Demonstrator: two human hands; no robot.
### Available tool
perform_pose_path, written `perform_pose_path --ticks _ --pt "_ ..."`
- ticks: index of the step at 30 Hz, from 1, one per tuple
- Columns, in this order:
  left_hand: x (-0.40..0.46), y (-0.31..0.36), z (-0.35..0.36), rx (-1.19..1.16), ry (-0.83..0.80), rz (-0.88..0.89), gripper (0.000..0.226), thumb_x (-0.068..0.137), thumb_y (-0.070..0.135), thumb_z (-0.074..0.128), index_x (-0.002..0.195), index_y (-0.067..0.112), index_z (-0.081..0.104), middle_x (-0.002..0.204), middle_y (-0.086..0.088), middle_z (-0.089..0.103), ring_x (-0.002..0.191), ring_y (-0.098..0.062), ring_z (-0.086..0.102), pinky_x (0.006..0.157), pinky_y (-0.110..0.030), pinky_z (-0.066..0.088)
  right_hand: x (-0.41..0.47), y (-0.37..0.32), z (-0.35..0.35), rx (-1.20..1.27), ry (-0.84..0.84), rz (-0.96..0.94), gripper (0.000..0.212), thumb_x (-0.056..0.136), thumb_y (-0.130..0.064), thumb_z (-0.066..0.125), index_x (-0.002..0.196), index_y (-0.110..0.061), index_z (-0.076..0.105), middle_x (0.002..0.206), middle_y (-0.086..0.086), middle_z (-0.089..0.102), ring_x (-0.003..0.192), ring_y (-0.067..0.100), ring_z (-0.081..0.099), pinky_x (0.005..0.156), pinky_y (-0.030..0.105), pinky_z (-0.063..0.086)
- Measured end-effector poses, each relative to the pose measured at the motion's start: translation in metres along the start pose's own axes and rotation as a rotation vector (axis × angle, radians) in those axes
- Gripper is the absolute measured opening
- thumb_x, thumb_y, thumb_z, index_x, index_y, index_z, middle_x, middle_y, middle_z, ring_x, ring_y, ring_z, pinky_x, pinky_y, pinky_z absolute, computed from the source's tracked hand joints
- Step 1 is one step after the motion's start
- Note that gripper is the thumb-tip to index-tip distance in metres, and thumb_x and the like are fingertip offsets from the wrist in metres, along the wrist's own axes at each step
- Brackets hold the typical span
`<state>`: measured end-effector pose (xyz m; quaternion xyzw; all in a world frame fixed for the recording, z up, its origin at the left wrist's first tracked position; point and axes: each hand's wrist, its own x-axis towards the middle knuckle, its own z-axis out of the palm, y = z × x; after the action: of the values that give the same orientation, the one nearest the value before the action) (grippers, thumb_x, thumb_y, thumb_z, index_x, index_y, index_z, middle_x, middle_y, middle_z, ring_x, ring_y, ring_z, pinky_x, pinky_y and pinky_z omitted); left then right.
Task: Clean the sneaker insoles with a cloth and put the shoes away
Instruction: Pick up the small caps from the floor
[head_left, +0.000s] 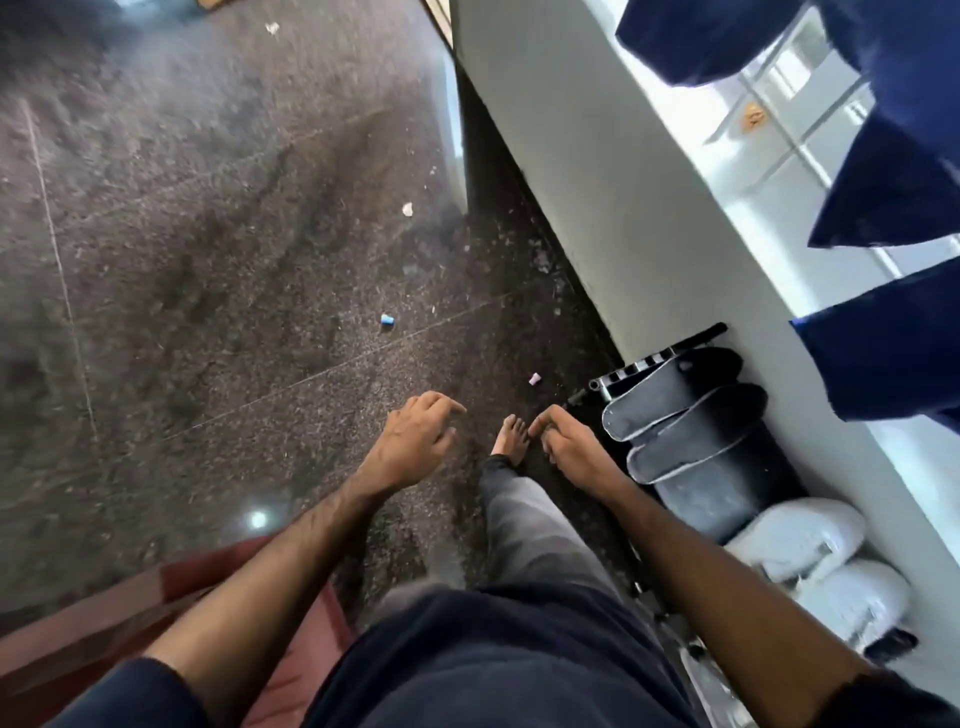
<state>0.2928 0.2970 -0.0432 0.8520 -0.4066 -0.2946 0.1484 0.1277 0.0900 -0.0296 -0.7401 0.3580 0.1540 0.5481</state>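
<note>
Two dark grey insoles (691, 421) lie side by side on top of a black rack (727, 478) against the white wall at the right. Just below them on the same rack sit two white sneakers (810, 566). My right hand (571, 449) hangs a short way left of the insoles, its fingers loosely curled and holding nothing. My left hand (415, 441) hangs over the dark floor with relaxed fingers, also holding nothing. No cloth is in view.
Dark speckled stone floor (234, 260) with small scraps, among them a blue cap (387, 322) and a white bit (408, 209). A white wall ledge (597, 156) runs along the right. Dark blue fabric (883, 182) hangs at the top right. A red surface (104, 634) lies bottom left.
</note>
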Motion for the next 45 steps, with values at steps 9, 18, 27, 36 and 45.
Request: perform_pose_path --ticks 9,18,27,36,45 --pt "0.165 -0.080 -0.007 -0.043 -0.075 -0.122 0.049 0.084 0.037 0.033 0.121 0.025 0.062 0.123 -0.003 0.060 0.119 -0.028 0.056 0.099 -0.051 0.048 0.182 0.006 -0.012 -0.107 -0.024 0.247 0.020 0.095 -0.012 0.050 0.101 -0.016 0.068 0.092 -0.002 0.065 0.089 0.015 0.060 0.076 0.025 0.040" --pt "0.318 -0.216 0.129 0.010 -0.249 -0.049 0.044 0.082 0.039 0.036 0.118 0.029 0.059 0.125 -0.009 0.059 0.128 -0.045 0.047 0.108 -0.062 0.035 0.375 0.118 0.047 0.006 0.085 0.443 0.025 0.102 -0.012 0.046 0.122 -0.012 0.062 0.112 0.006 0.064 0.099 0.016 0.060 0.082 0.022 0.041" --pt "0.436 -0.358 0.284 0.064 -0.387 0.012 0.044 0.083 0.042 0.040 0.121 0.030 0.058 0.119 -0.007 0.060 0.111 -0.038 0.061 0.093 -0.056 0.050 0.544 0.288 0.138 -0.045 0.453 0.620 0.035 0.093 -0.020 0.071 0.121 -0.008 0.052 0.124 0.015 0.067 0.116 0.036 0.063 0.091 0.041 0.048" --pt "0.459 -0.439 0.305 -0.011 -0.372 -0.083 0.035 0.089 0.006 0.059 0.123 0.011 0.062 0.122 -0.016 0.057 0.124 -0.037 0.051 0.105 -0.053 0.044 0.598 0.330 0.172 -0.032 0.442 0.575 0.022 0.093 -0.006 0.058 0.113 -0.013 0.051 0.111 0.010 0.064 0.103 0.031 0.062 0.090 0.040 0.046" --pt "0.481 -0.473 0.235 0.121 -0.097 -0.398 0.051 0.081 0.016 0.067 0.130 0.018 0.054 0.133 -0.011 0.048 0.117 -0.037 0.055 0.092 -0.057 0.050 0.624 0.227 0.234 0.429 0.063 0.373 0.026 0.084 0.002 0.078 0.103 -0.006 0.062 0.079 -0.003 0.064 0.058 -0.010 0.055 0.061 0.005 0.043"
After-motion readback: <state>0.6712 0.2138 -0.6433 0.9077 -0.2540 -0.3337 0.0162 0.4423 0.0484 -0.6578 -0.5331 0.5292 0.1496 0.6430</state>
